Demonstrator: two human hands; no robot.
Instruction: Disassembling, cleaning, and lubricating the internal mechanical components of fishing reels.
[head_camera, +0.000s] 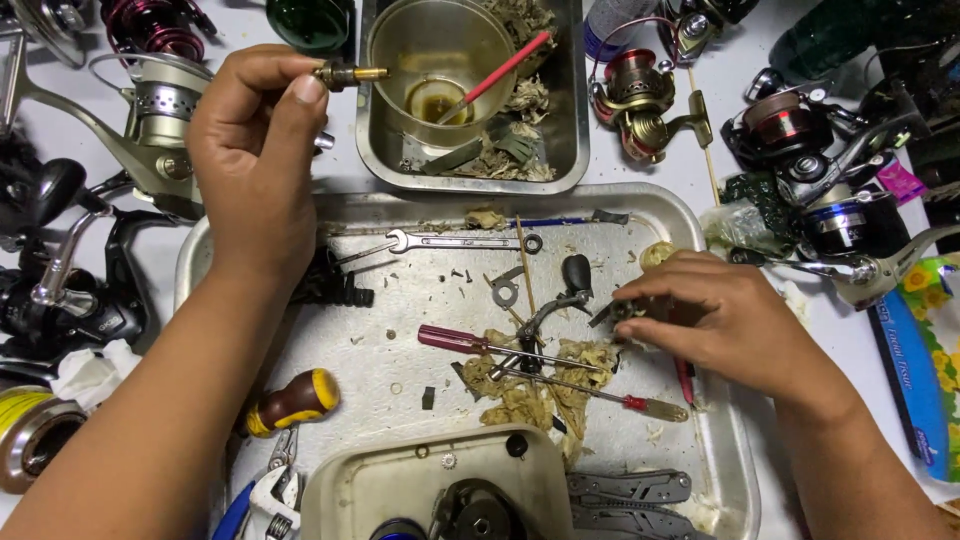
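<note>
table (720, 120) white, crowded with fishing reels | metal tray (400, 330) strewn with screwdrivers, a wrench, rag scraps | step judged: a reel stripped, parts cleaned | left hand (255, 150) fingers pinched on brass shaft (350, 73) beside oily cup (440, 65) | right hand (715, 310) fingers closed on small dark part (625, 312) over tray | steady grip called for

1. Left hand (255, 150) is up around 11 o'clock, forearm running in from 7, thumb and forefinger pinched tight at the tips.
2. Right hand (715, 315) sits low at about 3 o'clock, palm down, fingers curled inward, forearm coming from 5.
</note>
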